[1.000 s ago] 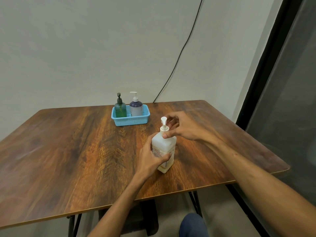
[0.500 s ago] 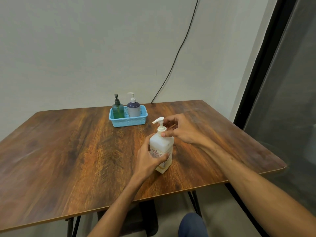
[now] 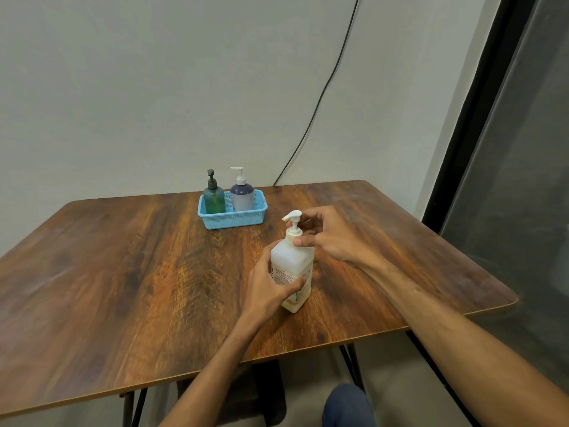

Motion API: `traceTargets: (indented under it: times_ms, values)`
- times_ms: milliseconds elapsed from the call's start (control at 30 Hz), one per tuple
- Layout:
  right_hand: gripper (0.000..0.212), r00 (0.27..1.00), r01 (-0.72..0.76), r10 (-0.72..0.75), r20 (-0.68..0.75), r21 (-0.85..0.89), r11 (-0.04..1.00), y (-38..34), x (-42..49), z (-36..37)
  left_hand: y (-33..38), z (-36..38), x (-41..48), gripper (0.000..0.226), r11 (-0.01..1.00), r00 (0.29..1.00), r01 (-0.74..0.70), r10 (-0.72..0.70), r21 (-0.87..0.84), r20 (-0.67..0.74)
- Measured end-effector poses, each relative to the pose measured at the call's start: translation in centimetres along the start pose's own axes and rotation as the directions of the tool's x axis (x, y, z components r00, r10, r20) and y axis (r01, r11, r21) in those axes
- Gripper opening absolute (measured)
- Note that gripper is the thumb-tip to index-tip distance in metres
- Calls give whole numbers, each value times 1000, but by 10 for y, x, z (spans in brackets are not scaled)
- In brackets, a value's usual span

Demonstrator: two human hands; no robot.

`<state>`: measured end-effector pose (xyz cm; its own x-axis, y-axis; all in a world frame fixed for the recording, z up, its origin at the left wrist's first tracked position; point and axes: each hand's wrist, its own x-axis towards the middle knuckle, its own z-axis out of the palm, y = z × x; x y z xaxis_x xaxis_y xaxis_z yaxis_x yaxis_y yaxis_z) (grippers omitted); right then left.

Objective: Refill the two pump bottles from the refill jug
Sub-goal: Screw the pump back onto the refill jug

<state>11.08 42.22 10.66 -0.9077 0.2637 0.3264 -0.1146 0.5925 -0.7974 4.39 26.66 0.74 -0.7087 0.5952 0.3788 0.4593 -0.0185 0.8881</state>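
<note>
Head view. Wooden surface [image 3: 123, 272] fills the lower and middle frame, against a pale wall.

Refill jug [image 3: 292, 266]: white, squarish, translucent, with a white pump head [image 3: 292, 217] on top. It stands right of frame centre, on the surface, tilted slightly with its top toward the upper left. The nozzle points left. Printed label on the front face; the text is too small to read. A pale yellowish tint shows near the base.

Left hand [image 3: 271, 282]: wrapped around the lower body of the jug from the left side, thumb across the front label, fingers behind. Grip is closed on the jug.

Right hand [image 3: 329, 235]: at the jug's neck from the right. Thumb tip presses the collar just below the pump stem; the curled fingers sit behind and beside the pump head. Hand pinched on the pump collar. Whether the collar is loosened cannot be told.

Light blue basket [image 3: 234, 218]: upper centre of the surface, well apart from the jug. Inside it, both upright: green pump bottle [image 3: 214, 198] with a dark pump on the left, purple pump bottle [image 3: 242, 195] with a white pump on the right, just beside each other.

Black cable [image 3: 323, 87] runs down the wall to the surface's far edge. Dark window frame [image 3: 480, 103] at right of frame. A blue-clad knee [image 3: 348, 405] shows at bottom centre, below the surface edge.
</note>
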Motion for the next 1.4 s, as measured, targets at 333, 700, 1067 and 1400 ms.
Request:
traceTargets:
  times_ms: [333, 700, 1067, 1400]
  values:
    - [31, 999, -52, 52, 12, 41, 998, -2, -3, 5, -2, 1, 0, 86, 1000, 1000, 10, -10, 8, 2]
    - [37, 989, -70, 77, -126, 65, 995, 9, -3, 15, -5, 1, 1, 82, 1000, 1000, 8, -8, -6, -3]
    - [43, 970, -103, 121, -210, 95, 990, 14, -6, 28, -7, 1, -1, 80, 1000, 1000, 19, -19, -15, -11]
    - [44, 973, -118, 150, -177, 178, 977, 17, -10, 29, -9, 2, 0, 84, 1000, 1000, 9, -9, -17, -14]
